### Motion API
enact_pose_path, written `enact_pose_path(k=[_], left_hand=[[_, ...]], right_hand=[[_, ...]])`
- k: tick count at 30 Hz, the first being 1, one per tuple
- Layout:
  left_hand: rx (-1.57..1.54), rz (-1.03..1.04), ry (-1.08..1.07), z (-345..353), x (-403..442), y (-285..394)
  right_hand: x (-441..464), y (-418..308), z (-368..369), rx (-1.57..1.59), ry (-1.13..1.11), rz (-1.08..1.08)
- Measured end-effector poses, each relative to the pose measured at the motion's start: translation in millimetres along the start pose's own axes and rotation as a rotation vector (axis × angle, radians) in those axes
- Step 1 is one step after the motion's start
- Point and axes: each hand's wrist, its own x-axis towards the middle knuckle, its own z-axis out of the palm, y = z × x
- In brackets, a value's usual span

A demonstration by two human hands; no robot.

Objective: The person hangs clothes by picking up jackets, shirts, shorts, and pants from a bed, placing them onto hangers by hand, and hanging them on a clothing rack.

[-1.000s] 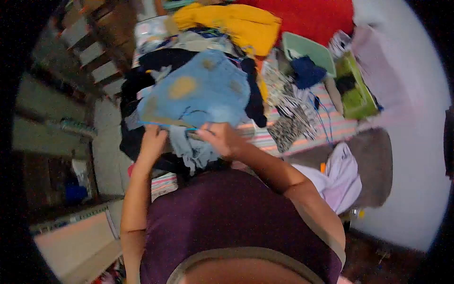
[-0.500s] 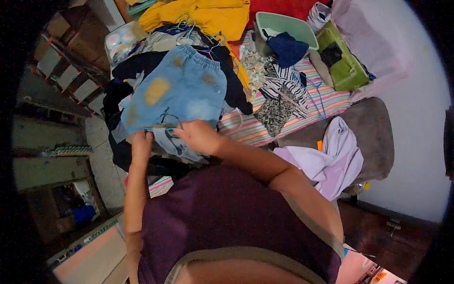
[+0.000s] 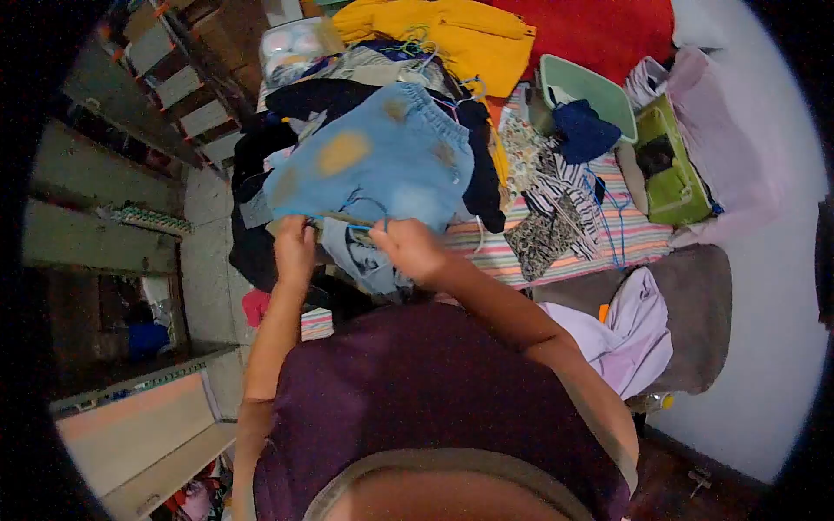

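Light blue denim shorts [image 3: 382, 169] with yellow and brown patches lie spread over dark clothes, the elastic waistband pointing away from me. Along their near edge runs a thin blue hanger [image 3: 358, 227]. My left hand [image 3: 294, 252] is closed at the hanger's left end, by the near edge of the denim. My right hand [image 3: 410, 249] pinches its right part. Between the two hands a grey cloth [image 3: 356, 256] with a dark print hangs down toward my body. Where the grey cloth meets the hanger is partly hidden by my fingers.
A yellow garment [image 3: 452, 35] and a red cloth [image 3: 599, 35] lie at the back. Right of them are a pale green basket [image 3: 621, 108] and a green bin [image 3: 686, 195]. Patterned clothes [image 3: 547, 239] lie on the striped sheet [image 3: 638, 234]; a lilac cloth [image 3: 638, 334] is nearer.
The camera view has shifted, moving the whole scene in the frame. Both hands stay closed at the hanger, and the shorts lie much as before.
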Motion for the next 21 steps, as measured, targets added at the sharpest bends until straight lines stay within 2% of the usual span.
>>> enact_pose_path(k=[1, 3, 5, 7, 9, 13, 14, 15, 18, 21], left_hand=[[-0.030, -0.047, 0.006, 2, -2, -3], [-0.082, -0.216, -0.218, 13, -8, -11], [-0.001, -0.115, -0.318, 29, -15, -26], [0.019, -0.202, -0.357, 27, -18, -15], [0.078, -0.256, -0.366, 21, -17, -5], [0.182, -0.175, -0.098, 13, -17, -8], [0.162, -0.138, -0.055, 9, -18, -11], [0.139, -0.097, -0.014, 8, -19, -13], [0.073, -0.162, -0.071, -2, -24, -29], [0.022, -0.182, 0.014, -7, -30, -44]], right_hand=[[2, -2, -3, -0.050, -0.045, 0.033], [5, 23, 5, -0.237, -0.010, -0.206], [3, 30, 3, -0.481, -0.139, -0.224], [-6, 55, 21, -0.344, 0.185, -0.469], [-4, 31, 23, -0.214, 0.141, -0.282], [0, -6, 11, -0.163, 0.058, -0.058], [4, 3, 16, -0.209, 0.133, -0.086], [8, 10, 18, -0.216, 0.110, -0.122], [15, 22, 16, -0.219, 0.056, -0.202], [18, 26, 16, -0.156, -0.019, -0.207]])
